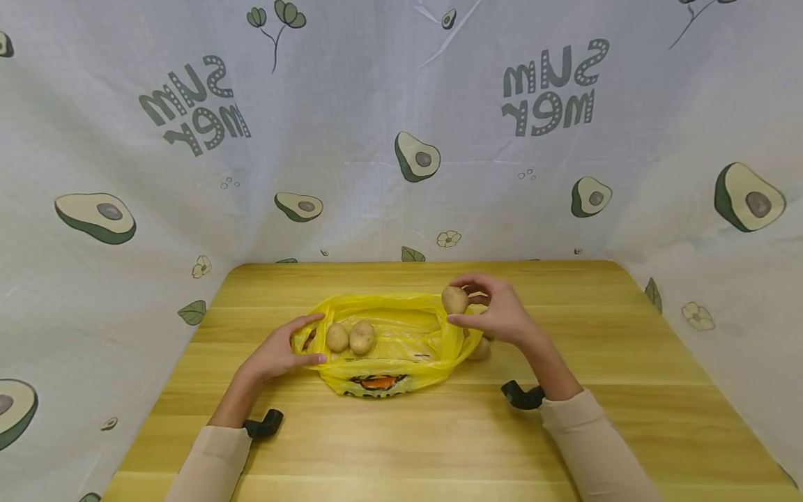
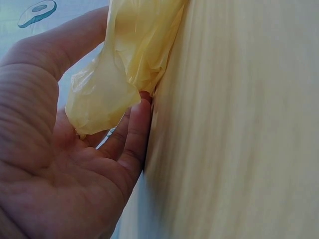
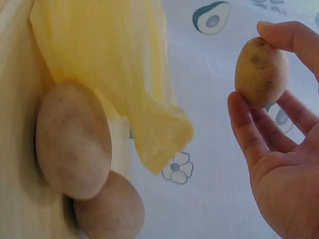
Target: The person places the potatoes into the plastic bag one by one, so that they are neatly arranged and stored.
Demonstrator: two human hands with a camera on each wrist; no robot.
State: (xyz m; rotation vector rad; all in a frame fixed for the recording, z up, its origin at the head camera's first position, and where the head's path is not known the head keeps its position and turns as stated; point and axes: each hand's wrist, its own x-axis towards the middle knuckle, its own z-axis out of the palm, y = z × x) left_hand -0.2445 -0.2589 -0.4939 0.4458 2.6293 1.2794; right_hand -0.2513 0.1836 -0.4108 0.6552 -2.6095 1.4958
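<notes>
While the left hand (image 1: 282, 348), thumb and fingers spread wide, is holding the left end of the yellow bag (image 1: 383, 367), the right hand (image 1: 500, 312) is pinching a raised potato (image 1: 454, 300) at the bag's right end, its long axis running from thumb to fingertips. The bag is lying lengthwise, left to right, on the table (image 1: 376, 446), its mouth facing up. Two potatoes (image 1: 362, 338) are resting inside near its left end; two others (image 1: 480, 350) are lying just outside its right end.

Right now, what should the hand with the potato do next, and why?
Maybe the right hand should lower its potato into the yellow plastic bag: it's up near the bag's right end, the bag is open, and two other potatoes lie inside.
</notes>
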